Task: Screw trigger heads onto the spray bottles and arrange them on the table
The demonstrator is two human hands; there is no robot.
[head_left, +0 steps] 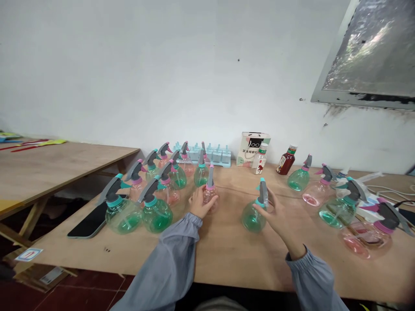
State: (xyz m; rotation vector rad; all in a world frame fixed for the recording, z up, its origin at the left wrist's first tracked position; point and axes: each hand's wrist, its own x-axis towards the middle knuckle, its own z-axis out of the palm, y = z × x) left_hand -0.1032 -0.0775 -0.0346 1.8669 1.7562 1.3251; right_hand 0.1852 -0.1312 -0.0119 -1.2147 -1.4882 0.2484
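Note:
My left hand [200,204] is wrapped around a pink spray bottle [210,187] with a grey trigger head, standing upright at the table's middle. To the right, my right hand [275,214] holds a green spray bottle [253,219] with a teal collar, thumb in front and fingers behind its neck. A bare strip of wood separates the two bottles. Left of my left hand stands a cluster of pink and green spray bottles, among them a green bottle [158,216] at the front. Several more, such as a pink bottle [363,242], stand at the right.
A black phone [89,222] lies at the left. Along the wall are a light-blue rack [223,157], a paper bag [245,147], a clear bottle [260,162] and a red sauce bottle [285,162]. White cables [392,190] lie far right. Another table [65,164] stands left.

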